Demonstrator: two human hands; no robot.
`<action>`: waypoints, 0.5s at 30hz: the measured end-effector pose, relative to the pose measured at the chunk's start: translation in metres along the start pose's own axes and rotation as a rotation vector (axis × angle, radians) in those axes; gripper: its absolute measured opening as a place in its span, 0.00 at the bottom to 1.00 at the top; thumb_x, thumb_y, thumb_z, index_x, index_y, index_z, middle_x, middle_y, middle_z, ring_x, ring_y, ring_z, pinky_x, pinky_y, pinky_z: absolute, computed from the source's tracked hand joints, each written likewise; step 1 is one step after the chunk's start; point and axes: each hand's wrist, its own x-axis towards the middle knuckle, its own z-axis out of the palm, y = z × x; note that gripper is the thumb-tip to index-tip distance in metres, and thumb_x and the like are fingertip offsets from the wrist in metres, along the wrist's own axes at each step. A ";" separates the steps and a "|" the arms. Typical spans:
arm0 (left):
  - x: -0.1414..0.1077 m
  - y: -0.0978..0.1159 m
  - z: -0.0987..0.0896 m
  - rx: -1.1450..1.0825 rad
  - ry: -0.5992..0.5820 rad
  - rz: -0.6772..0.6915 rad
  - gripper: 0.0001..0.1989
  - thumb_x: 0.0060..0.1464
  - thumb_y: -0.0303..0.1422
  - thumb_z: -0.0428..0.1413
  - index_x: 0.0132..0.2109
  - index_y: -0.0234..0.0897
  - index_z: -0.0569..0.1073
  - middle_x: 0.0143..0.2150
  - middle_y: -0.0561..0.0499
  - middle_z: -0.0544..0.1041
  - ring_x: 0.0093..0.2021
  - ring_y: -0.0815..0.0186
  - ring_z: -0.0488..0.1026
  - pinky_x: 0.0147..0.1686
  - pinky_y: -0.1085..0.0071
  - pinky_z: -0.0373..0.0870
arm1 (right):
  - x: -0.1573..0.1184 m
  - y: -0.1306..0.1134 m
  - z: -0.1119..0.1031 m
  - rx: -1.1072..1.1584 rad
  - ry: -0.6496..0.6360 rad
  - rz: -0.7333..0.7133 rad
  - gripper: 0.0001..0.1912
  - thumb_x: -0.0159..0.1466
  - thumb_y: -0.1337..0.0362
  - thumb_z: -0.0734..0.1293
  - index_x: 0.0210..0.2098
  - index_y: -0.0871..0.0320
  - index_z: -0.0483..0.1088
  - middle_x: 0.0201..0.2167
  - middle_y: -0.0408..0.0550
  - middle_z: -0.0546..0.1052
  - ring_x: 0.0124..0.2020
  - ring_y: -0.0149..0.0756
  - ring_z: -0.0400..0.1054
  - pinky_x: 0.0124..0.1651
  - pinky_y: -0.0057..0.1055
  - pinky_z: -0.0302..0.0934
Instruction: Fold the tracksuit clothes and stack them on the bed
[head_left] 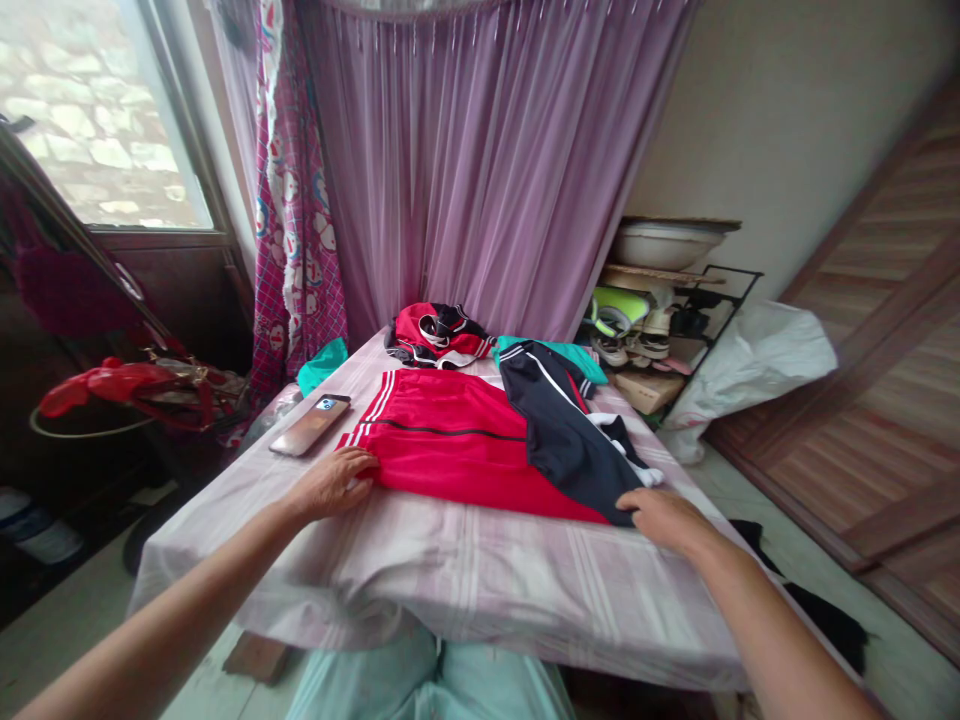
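A red and navy track jacket lies flat on a cloth-covered table. White stripes run along its left hem, and a black zip line crosses the red part. The navy sleeve is laid over at the right. My left hand is closed on the near corner of the striped hem, its fingertips partly hidden. At the opposite end, my right hand pinches the navy edge between thumb and fingers. A phone rests just beyond my left hand.
Behind the jacket lies a crumpled red and black garment, with teal cloth beside it. A purple curtain hangs at the back. To the right stand a shoe rack and a white sack. A bag with red cloth is at left.
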 end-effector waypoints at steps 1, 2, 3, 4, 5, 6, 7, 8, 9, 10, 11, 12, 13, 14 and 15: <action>0.003 0.001 -0.003 0.001 -0.010 -0.027 0.16 0.60 0.37 0.48 0.47 0.41 0.77 0.47 0.47 0.81 0.48 0.59 0.77 0.52 0.63 0.71 | 0.002 -0.006 -0.007 0.007 -0.013 -0.002 0.21 0.57 0.71 0.62 0.42 0.48 0.81 0.46 0.46 0.82 0.47 0.43 0.75 0.48 0.35 0.64; 0.008 0.003 -0.006 0.012 -0.012 -0.057 0.17 0.62 0.40 0.47 0.47 0.42 0.78 0.45 0.47 0.82 0.46 0.60 0.78 0.50 0.63 0.72 | 0.005 -0.013 -0.013 0.010 -0.001 -0.009 0.20 0.58 0.69 0.62 0.44 0.48 0.81 0.47 0.46 0.82 0.48 0.44 0.75 0.49 0.36 0.64; 0.014 0.005 -0.008 0.027 -0.004 -0.081 0.19 0.63 0.43 0.45 0.46 0.42 0.78 0.43 0.48 0.82 0.44 0.60 0.78 0.49 0.64 0.72 | 0.008 -0.023 -0.017 0.015 0.035 -0.023 0.20 0.60 0.67 0.61 0.45 0.48 0.80 0.48 0.46 0.81 0.49 0.44 0.74 0.50 0.36 0.64; 0.021 0.008 -0.009 0.036 0.010 -0.091 0.21 0.64 0.45 0.44 0.46 0.42 0.78 0.43 0.48 0.82 0.44 0.59 0.78 0.48 0.63 0.72 | 0.012 -0.034 -0.020 0.027 0.091 -0.044 0.20 0.61 0.66 0.61 0.47 0.49 0.79 0.50 0.46 0.80 0.50 0.43 0.74 0.51 0.36 0.64; 0.028 0.012 -0.009 0.037 0.025 -0.082 0.22 0.64 0.45 0.43 0.46 0.42 0.78 0.44 0.47 0.82 0.46 0.59 0.78 0.49 0.63 0.71 | 0.017 -0.045 -0.021 0.045 0.149 -0.074 0.20 0.63 0.66 0.60 0.49 0.49 0.78 0.51 0.46 0.79 0.51 0.42 0.73 0.52 0.35 0.63; 0.035 0.016 -0.008 0.032 0.034 -0.058 0.23 0.65 0.46 0.42 0.47 0.42 0.78 0.46 0.47 0.82 0.48 0.59 0.77 0.50 0.63 0.71 | 0.021 -0.055 -0.020 0.066 0.192 -0.105 0.21 0.64 0.66 0.59 0.50 0.50 0.78 0.52 0.45 0.79 0.51 0.40 0.73 0.54 0.34 0.63; 0.041 0.019 -0.005 0.026 0.029 -0.026 0.23 0.65 0.45 0.42 0.48 0.42 0.78 0.48 0.47 0.81 0.49 0.59 0.76 0.51 0.63 0.70 | 0.025 -0.065 -0.016 0.084 0.213 -0.127 0.21 0.64 0.66 0.59 0.50 0.51 0.77 0.53 0.46 0.78 0.52 0.39 0.73 0.55 0.32 0.62; 0.046 0.022 -0.002 0.025 0.009 0.006 0.22 0.66 0.44 0.42 0.48 0.42 0.78 0.48 0.46 0.81 0.50 0.59 0.76 0.52 0.63 0.70 | 0.030 -0.072 -0.012 0.094 0.212 -0.136 0.20 0.65 0.66 0.58 0.51 0.52 0.77 0.53 0.46 0.78 0.52 0.38 0.72 0.55 0.31 0.62; 0.050 0.025 0.002 0.031 -0.019 0.031 0.22 0.66 0.43 0.42 0.47 0.42 0.79 0.47 0.46 0.81 0.49 0.59 0.76 0.52 0.63 0.70 | 0.033 -0.076 -0.006 0.098 0.197 -0.125 0.20 0.65 0.67 0.59 0.50 0.53 0.77 0.53 0.47 0.78 0.52 0.38 0.72 0.55 0.30 0.62; 0.053 0.026 0.007 0.042 -0.049 0.046 0.21 0.66 0.42 0.43 0.45 0.42 0.79 0.45 0.47 0.81 0.47 0.60 0.76 0.51 0.64 0.70 | 0.037 -0.078 -0.001 0.099 0.180 -0.097 0.20 0.65 0.67 0.59 0.50 0.53 0.77 0.53 0.48 0.78 0.52 0.38 0.72 0.54 0.30 0.62; 0.055 0.026 0.011 0.055 -0.077 0.050 0.21 0.66 0.41 0.43 0.43 0.41 0.79 0.43 0.46 0.81 0.45 0.61 0.76 0.49 0.64 0.70 | 0.040 -0.077 0.004 0.100 0.169 -0.060 0.19 0.65 0.67 0.59 0.49 0.54 0.78 0.52 0.48 0.78 0.51 0.38 0.73 0.53 0.29 0.63; 0.056 0.024 0.014 0.067 -0.094 0.043 0.21 0.66 0.41 0.42 0.41 0.41 0.79 0.41 0.46 0.81 0.43 0.61 0.76 0.48 0.65 0.71 | 0.043 -0.074 0.008 0.106 0.168 -0.023 0.19 0.65 0.67 0.59 0.49 0.54 0.78 0.52 0.49 0.79 0.51 0.39 0.73 0.52 0.30 0.64; 0.057 0.023 0.017 0.075 -0.098 0.030 0.21 0.66 0.41 0.42 0.39 0.41 0.79 0.40 0.46 0.81 0.42 0.61 0.76 0.47 0.65 0.71 | 0.047 -0.069 0.011 0.118 0.176 0.003 0.19 0.66 0.66 0.59 0.48 0.54 0.78 0.51 0.49 0.79 0.50 0.39 0.74 0.51 0.30 0.64; 0.058 0.020 0.019 0.079 -0.095 0.014 0.22 0.66 0.41 0.42 0.39 0.40 0.79 0.39 0.46 0.81 0.41 0.61 0.76 0.45 0.65 0.71 | 0.050 -0.064 0.012 0.136 0.190 0.019 0.18 0.66 0.66 0.59 0.47 0.54 0.79 0.50 0.49 0.80 0.49 0.39 0.74 0.51 0.30 0.64; 0.060 0.018 0.019 0.083 -0.090 -0.001 0.23 0.66 0.41 0.41 0.38 0.40 0.79 0.38 0.45 0.80 0.40 0.61 0.76 0.44 0.65 0.71 | 0.054 -0.058 0.012 0.162 0.204 0.027 0.18 0.66 0.65 0.59 0.46 0.53 0.79 0.49 0.48 0.80 0.49 0.39 0.74 0.51 0.30 0.64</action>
